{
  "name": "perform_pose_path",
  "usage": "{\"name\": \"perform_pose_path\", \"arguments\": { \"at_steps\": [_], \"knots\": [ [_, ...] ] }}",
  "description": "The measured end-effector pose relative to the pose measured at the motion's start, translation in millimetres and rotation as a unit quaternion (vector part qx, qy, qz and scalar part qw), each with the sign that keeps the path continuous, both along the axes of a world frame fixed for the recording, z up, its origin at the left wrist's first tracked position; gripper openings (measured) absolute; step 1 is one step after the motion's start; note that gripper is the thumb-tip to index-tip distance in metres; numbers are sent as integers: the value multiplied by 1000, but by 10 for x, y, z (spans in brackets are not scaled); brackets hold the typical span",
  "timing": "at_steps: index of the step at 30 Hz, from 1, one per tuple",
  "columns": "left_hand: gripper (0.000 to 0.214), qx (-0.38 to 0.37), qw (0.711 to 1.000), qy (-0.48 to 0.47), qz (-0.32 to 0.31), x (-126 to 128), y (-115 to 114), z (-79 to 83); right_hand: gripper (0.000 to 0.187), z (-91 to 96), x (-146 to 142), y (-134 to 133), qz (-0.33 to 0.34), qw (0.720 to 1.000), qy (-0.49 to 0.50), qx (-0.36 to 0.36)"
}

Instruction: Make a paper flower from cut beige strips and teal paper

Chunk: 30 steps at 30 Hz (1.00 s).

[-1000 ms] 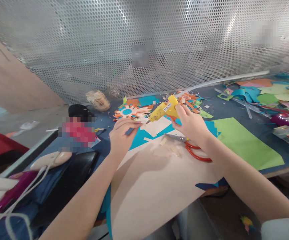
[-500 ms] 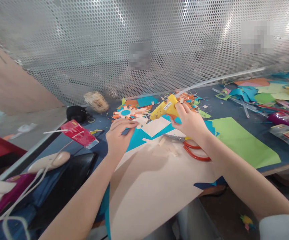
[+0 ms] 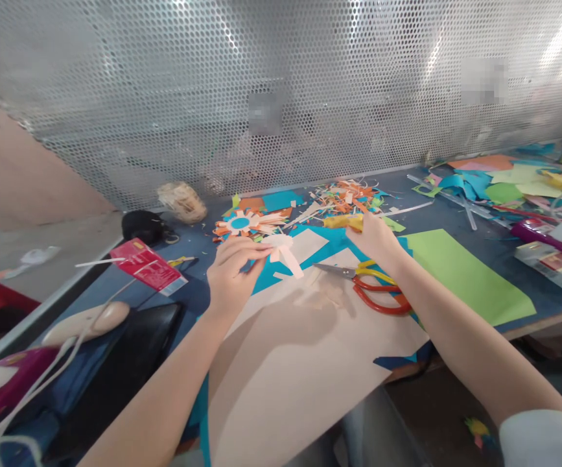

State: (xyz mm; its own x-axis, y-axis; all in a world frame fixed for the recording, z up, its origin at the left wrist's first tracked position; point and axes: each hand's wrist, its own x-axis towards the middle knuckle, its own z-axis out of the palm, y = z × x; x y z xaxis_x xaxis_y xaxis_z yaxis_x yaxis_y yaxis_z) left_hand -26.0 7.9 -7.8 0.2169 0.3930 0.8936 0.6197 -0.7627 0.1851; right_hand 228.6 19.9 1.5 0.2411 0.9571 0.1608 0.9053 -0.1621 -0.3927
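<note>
Paper strip (image 3: 291,261) sat pinched in our left hand (image 3: 234,267) near the blue paper (image 3: 266,279), right hand (image 3: 376,241) wrapped around the yellow glue gun (image 3: 343,222): apparently mid-gluing, so we likely needed steady placement next.

no text is legible; print on the red packet (image 3: 148,266) looks too small.

We reach in from both sides, our left forearm (image 3: 174,373) and right forearm (image 3: 470,334) bare and slanting inward. Our left hand (image 3: 232,272) pinches, fingers nearly straight above the thumb; our right hand (image 3: 379,241), slightly farther forward, curls its fingers inward.
</note>
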Motion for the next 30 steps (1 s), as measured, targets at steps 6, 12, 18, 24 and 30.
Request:
{"name": "perform_pose_path", "arguments": {
  "at_steps": [6, 12, 18, 24, 30],
  "knots": [
    [7, -36, 999, -28, 6, 30, -18, 5, 50, -39, -63, -23, 83, 979, -159, 95],
    [6, -176, 980, -91, -25, 113, -55, -29, 20, 107, -198, -287, 379, 850, -190, 312],
    [23, -384, 893, -226, -67, 188, -92, -23, 31, 138, -239, -444, 477, 756, -234, 382],
    [20, -367, 905, -205, -74, 203, -86, -47, 44, 126, -243, -426, 413, 805, -243, 349],
    [3, -153, 986, -65, -13, 160, -145, -12, 43, 86, -302, -408, 410, 809, -189, 376]
  ]
}}
